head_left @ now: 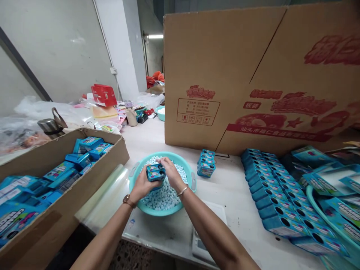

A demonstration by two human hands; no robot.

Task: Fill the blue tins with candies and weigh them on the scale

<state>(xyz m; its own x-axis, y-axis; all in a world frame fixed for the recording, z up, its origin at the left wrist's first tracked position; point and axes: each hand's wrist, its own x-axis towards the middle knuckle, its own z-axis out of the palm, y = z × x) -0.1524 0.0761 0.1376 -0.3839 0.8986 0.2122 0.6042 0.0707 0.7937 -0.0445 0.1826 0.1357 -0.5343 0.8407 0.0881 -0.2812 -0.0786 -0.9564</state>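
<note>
My left hand (141, 187) is wrapped round a small blue printed candy box (155, 172), held tilted over a turquoise basin (163, 212). Small pale blue candies (164, 197) fill much of the basin. At the box's right upper edge is my right hand (172, 173), its fingers bent and pressed together. What lies between those fingertips, if anything, is hidden. To the right of the basin, several blue boxes (206, 164) stand in a short row on the white table (225, 191).
On the left, an open carton (92, 161) holds many blue boxes beside a clear plastic sheet (104, 198). A white scale (202, 247) sits under my right forearm. Rows of blue boxes (272, 191) and another turquoise basin (312, 200) stand right. A large cardboard box (225, 75) blocks the back.
</note>
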